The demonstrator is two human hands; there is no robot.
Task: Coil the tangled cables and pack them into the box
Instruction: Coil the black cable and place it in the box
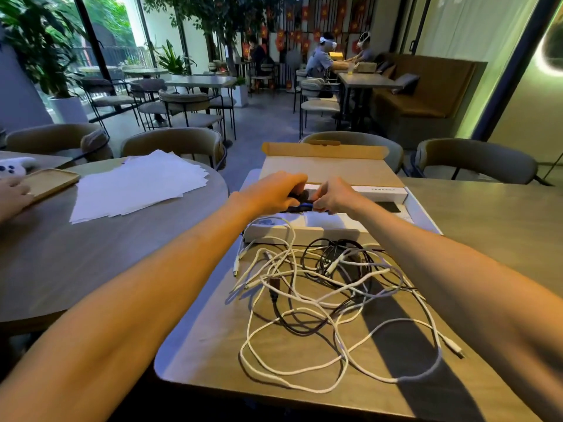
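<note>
With left hand (274, 193) and right hand (335, 197) fingers pinching a small black coiled cable (300, 197) over the open brown cardboard box (329, 175), a slack grip could spring it undone onto the tangled white and black cables (333, 264) on the wooden table (487, 223).

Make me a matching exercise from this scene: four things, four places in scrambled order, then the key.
1 tangled cables
2 white paper sheets
3 dark cable bundle
4 cardboard lid

A on the round table
B gripped between left hand and right hand, over the box
C folded open beyond the hands
D loose on the near table, before the box

Pairs: 1-D, 2-A, 3-B, 4-C
</note>
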